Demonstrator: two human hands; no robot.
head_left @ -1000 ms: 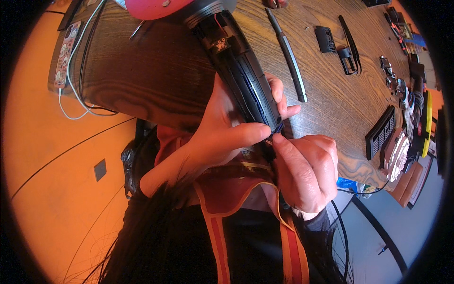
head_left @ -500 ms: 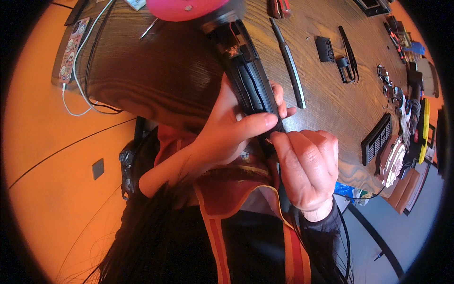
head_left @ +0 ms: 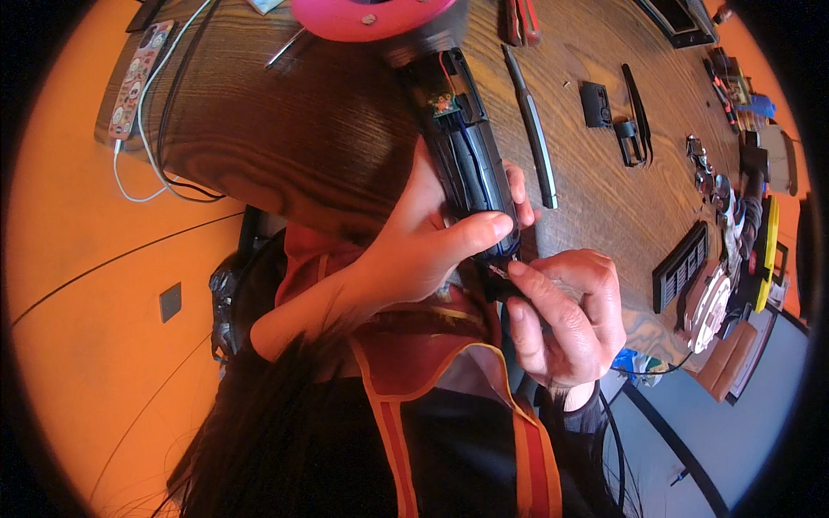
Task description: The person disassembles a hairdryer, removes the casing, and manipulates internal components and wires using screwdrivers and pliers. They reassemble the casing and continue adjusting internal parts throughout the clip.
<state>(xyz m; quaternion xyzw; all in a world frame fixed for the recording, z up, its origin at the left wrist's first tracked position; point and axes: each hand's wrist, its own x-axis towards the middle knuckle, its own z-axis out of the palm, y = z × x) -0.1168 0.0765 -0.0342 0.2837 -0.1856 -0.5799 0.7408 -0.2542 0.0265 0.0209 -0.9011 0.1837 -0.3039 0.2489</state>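
Note:
My left hand (head_left: 440, 233) is wrapped round the black handle (head_left: 471, 164) of an appliance with a round pink head (head_left: 371, 19). The handle's casing is open along its length. Inside it show a small green circuit board (head_left: 444, 105), a red wire and dark blue wires. My left thumb presses across the lower part of the handle. At the handle's bottom end, my right hand (head_left: 570, 315) has its index fingertip against a small light-coloured bit (head_left: 498, 271), perhaps a wire end. The right thumb is bent and stands apart from the index finger.
On the wooden table (head_left: 259, 121) lie a grey-and-black strip (head_left: 533, 129), small black parts (head_left: 596, 104), black tweezers (head_left: 637, 104) and a red-handled tool (head_left: 522, 22). A phone in a patterned case (head_left: 138, 82) with a white cable is at left. A vented black panel (head_left: 680, 266) stands right.
My right thumb and index finger have parted from a pinch at the handle's end, showing the small light bit there. The view has shifted slightly; my left hand keeps its hold.

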